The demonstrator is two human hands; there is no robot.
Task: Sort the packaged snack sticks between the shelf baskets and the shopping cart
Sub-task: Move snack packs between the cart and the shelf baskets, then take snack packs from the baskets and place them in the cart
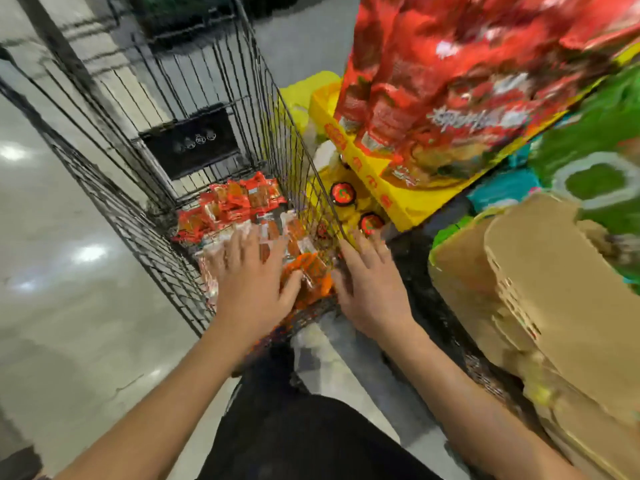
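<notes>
- Snack sticks [242, 209], in red and orange wrappers, heaped on the floor of the shopping cart [194, 109], piled thickest at the near end.
- Dark trouser legs [311, 438] at the bottom edge, both bare forearms reaching forward above them.
- Left hand [252, 282] down inside the cart, palm flat on the pile, fingers [239, 244] straight and spread, thumb out to the right against an orange packet [311, 271]; pinching nothing.
- Right hand [370, 289] at the cart's near right corner, fingers straight and slightly apart, tips by the wire wall; blurred, so contact with the wire or packets impossible to tell.
- Flattened brown cardboard [540, 289] stacked to the right, just beside the right forearm.
- Yellow display tray [394, 188] further on, right of the cart, carrying tall red bags [450, 81]; round red-and-black lids [343, 194] below the tray, close to the cart wall.
- Green packaging [595, 133] at the far right, heavily blurred.
- Black plate [190, 140] on the cart's far wire wall.
- Pale glossy floor [52, 237] to the left, with bright reflections.
</notes>
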